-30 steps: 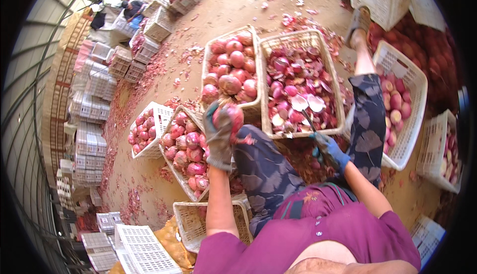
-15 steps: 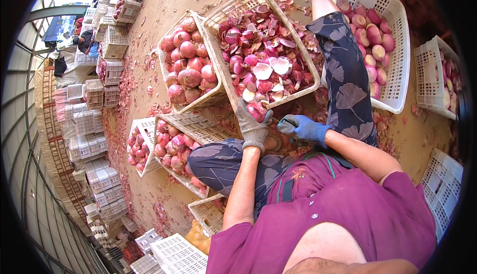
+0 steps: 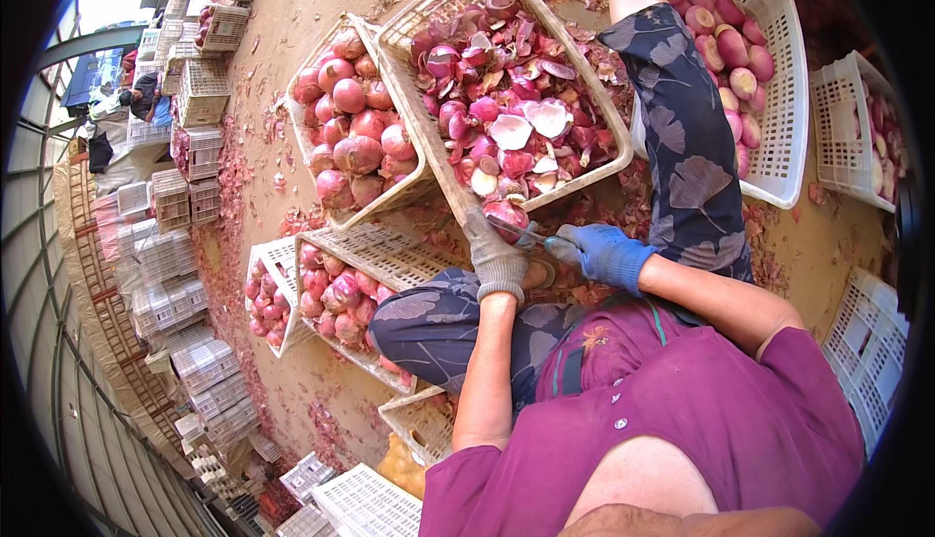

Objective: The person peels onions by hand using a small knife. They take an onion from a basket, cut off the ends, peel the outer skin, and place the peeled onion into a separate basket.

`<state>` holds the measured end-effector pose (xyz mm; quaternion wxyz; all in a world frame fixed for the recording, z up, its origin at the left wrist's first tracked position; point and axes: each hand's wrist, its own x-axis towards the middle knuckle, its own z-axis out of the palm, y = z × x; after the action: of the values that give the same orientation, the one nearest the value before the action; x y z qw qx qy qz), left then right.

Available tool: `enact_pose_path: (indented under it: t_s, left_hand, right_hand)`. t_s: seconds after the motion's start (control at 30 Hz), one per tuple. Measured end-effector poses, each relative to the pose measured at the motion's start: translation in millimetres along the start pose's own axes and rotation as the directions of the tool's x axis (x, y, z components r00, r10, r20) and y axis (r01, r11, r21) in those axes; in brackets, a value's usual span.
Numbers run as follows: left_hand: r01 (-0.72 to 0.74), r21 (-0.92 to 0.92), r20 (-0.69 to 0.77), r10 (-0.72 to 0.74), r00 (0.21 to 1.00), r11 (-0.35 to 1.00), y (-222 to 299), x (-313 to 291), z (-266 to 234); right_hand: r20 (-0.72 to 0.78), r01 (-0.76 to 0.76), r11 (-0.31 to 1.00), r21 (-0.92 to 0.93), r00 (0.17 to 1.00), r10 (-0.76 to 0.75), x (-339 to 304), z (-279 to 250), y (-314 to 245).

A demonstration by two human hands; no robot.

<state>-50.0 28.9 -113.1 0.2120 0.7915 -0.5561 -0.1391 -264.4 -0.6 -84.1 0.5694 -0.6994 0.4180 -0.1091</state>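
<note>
My left hand (image 3: 495,257), in a dirty grey glove, is closed around a red onion (image 3: 507,214) at the near edge of a crate of onion skins and pieces (image 3: 625,152). In my right hand (image 3: 606,255), gloved in blue, is a knife (image 3: 518,230). Its thin blade points left and lies against the near side of the onion. Glove fingers hide the handle. Cut white and purple layers (image 3: 529,126) fill that crate. To its left stands a crate of whole unpeeled red onions (image 3: 358,120).
Past my right leg (image 3: 677,128), a white crate (image 3: 791,99) holds peeled onions, with another peeled-onion crate (image 3: 845,133) further right. More onion crates (image 3: 341,294) stand by my left knee. Loose skins litter the floor. Stacked crates (image 3: 200,94) and a person (image 3: 146,97) are at far left.
The knife blade has come up from beside the onion and now lies against it. My right hand has shifted slightly, and the whole view has moved a little.
</note>
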Motion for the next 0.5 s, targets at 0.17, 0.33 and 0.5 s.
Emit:
enact_pose_path:
  t_s: [0.17, 0.33, 0.5]
  left_hand:
    - [0.108, -0.014, 0.039, -0.107, 0.993, 0.994, 16.9, 3.5, -7.9]
    - [0.154, 0.079, 0.183, -0.166, 0.969, 0.985, 15.3, 9.9, -13.4]
    - [0.049, 0.091, 0.173, -0.064, 0.983, 0.995, 16.1, 8.8, -12.7]
  right_hand:
    - [0.079, -0.056, 0.998, -0.025, 0.995, 0.058, 12.8, -1.2, -1.3]
    - [0.103, -0.015, 0.999, 0.033, 0.995, 0.012, 27.6, -1.1, -0.7]
    - [0.134, -0.099, 0.985, 0.142, 0.988, 0.080, 61.0, 5.3, 3.8]
